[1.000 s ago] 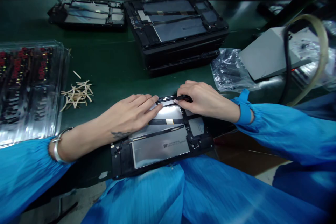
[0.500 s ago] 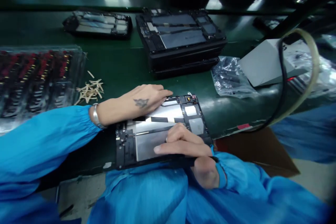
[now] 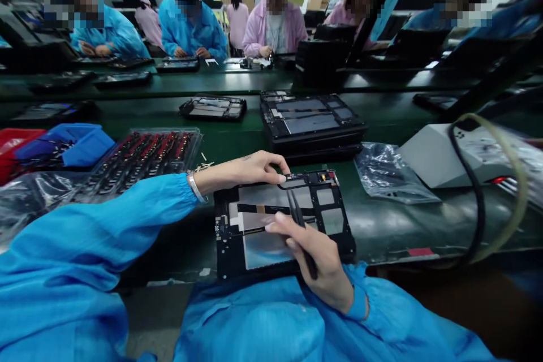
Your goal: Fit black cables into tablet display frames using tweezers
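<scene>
An open tablet chassis [image 3: 326, 212] with grey battery panels lies at the near edge of the green belt, right in front of me. My left hand [image 3: 250, 169] rests on its far left corner, fingertips pressing the top edge. My right hand [image 3: 316, 260] sits over the near side of the chassis and holds black tweezers [image 3: 297, 212], tips pointing toward the middle of the board. Both arms wear blue sleeves; a metal bangle circles my left wrist.
A stack of open tablet chassis [image 3: 311, 119] stands behind, another single chassis [image 3: 213, 107] to its left. A clear tray of red-tipped parts [image 3: 144, 158] lies left, blue and red bins [image 3: 63, 144] beyond. A crumpled plastic bag [image 3: 388, 172], grey box [image 3: 441, 155] and black cable [image 3: 477, 203] sit right. Several people work across the belt.
My head has lifted, bringing the far workers into view. My right hand moved from the chassis's top edge to its near side and now shows the tweezers; my left hand stays at the top edge.
</scene>
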Demonstrator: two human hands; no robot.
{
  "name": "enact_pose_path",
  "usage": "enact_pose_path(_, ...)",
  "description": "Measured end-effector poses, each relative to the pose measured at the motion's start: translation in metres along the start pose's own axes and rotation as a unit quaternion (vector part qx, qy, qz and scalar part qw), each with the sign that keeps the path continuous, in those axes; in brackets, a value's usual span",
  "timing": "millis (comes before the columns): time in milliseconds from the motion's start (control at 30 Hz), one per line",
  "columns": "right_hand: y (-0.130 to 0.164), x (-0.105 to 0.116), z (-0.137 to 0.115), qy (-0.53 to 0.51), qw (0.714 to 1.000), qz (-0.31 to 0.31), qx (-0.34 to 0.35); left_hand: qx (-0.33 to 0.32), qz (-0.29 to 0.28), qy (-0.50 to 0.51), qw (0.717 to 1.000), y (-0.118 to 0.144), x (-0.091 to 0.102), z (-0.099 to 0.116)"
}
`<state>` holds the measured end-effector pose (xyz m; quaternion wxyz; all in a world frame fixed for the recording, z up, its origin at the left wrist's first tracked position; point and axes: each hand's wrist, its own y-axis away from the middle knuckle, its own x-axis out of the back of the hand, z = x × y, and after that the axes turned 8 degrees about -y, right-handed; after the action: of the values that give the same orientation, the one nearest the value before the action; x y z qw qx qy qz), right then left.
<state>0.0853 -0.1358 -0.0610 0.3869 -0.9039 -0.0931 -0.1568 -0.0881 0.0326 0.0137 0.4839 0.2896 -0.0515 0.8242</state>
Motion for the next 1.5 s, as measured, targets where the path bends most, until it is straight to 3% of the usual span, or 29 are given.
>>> enact_pose_path(67, -0.004, 0.017, 0.002, 0.099, 0.985, -0.099, 0.101, -0.001, 0.025, 0.022, 0.999, 0.004, 0.003, 0.005)
enact_pose_path(133, -0.007, 0.038, 0.004, 0.195, 0.949, -0.181, 0.167, 0.004, 0.052, 0.050, 0.997, 0.008, 0.006, 0.012)
enact_pose_path(200, -0.009, 0.059, 0.004, 0.248, 0.930, -0.216, 0.165, 0.021, 0.068, 0.084, 0.994, 0.010, 0.010, 0.019)
enact_pose_path(233, -0.009, 0.067, 0.002, 0.249, 0.934, -0.208, 0.147, 0.029, 0.077, 0.098, 0.992, 0.011, 0.011, 0.022)
enact_pose_path(300, -0.009, 0.076, -0.001, 0.210, 0.963, -0.134, 0.099, 0.025, 0.097, 0.112, 0.989, 0.012, 0.010, 0.025)
enact_pose_path(400, -0.010, 0.077, -0.006, 0.115, 0.990, 0.080, 0.029, -0.032, 0.130, 0.154, 0.979, 0.019, 0.001, 0.025)
enact_pose_path(500, -0.021, 0.071, -0.009, 0.041, 0.949, 0.313, -0.008, -0.089, 0.147, 0.225, 0.959, 0.035, -0.013, 0.029)
enact_pose_path(533, -0.027, 0.070, -0.011, 0.012, 0.930, 0.367, -0.027, -0.104, 0.151, 0.233, 0.955, 0.041, -0.017, 0.032)
enact_pose_path(600, -0.038, 0.069, -0.015, -0.062, 0.904, 0.414, -0.082, -0.127, 0.160, 0.214, 0.955, 0.052, -0.024, 0.039)
enact_pose_path(733, -0.048, 0.070, -0.023, -0.217, 0.877, 0.371, -0.215, -0.098, 0.221, 0.149, 0.959, 0.059, -0.033, 0.047)
enact_pose_path(867, -0.042, 0.070, -0.023, -0.245, 0.860, 0.330, -0.302, -0.066, 0.258, 0.165, 0.950, 0.052, -0.039, 0.036)
enact_pose_path(1033, -0.036, 0.070, -0.020, -0.225, 0.877, 0.264, -0.333, -0.059, 0.259, 0.229, 0.936, 0.044, -0.044, 0.019)
enact_pose_path(1300, -0.040, 0.066, -0.016, -0.335, 0.799, 0.311, -0.391, -0.010, 0.232, 0.280, 0.931, 0.038, -0.042, 0.010)
enact_pose_path(1500, -0.041, 0.064, -0.014, -0.345, 0.788, 0.318, -0.399, 0.008, 0.226, 0.280, 0.933, 0.035, -0.041, 0.006)
